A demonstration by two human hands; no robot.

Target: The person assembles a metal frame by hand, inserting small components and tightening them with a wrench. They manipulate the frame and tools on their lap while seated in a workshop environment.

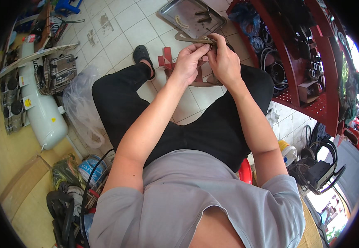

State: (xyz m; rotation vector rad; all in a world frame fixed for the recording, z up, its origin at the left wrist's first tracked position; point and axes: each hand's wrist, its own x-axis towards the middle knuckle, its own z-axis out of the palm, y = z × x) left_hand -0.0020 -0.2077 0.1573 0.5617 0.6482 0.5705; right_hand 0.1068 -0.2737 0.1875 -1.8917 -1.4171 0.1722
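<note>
Both hands meet over the floor between my knees. A thin, curved, brownish-grey part with a looped end (pixel 183 38) sticks out to the left from between them. My left hand (pixel 189 64) is closed, its thumb and fingers pinching near the inner end of that part. Wrapped about the same end from above and the right is my right hand (pixel 225 60), also closed, its index finger bent over it. Fingers hide that end. Below the hands stands a red metal frame (pixel 167 62), partly covered by them.
Beyond my hands a metal tray (pixel 171 10) on the tiles holds a pale curved piece (pixel 182 22) and dark parts (pixel 204 17). To the right stands a red shelf (pixel 307 105) with coiled parts. A white cylinder tank (pixel 47 120) and clear plastic bag (pixel 84 107) lie left.
</note>
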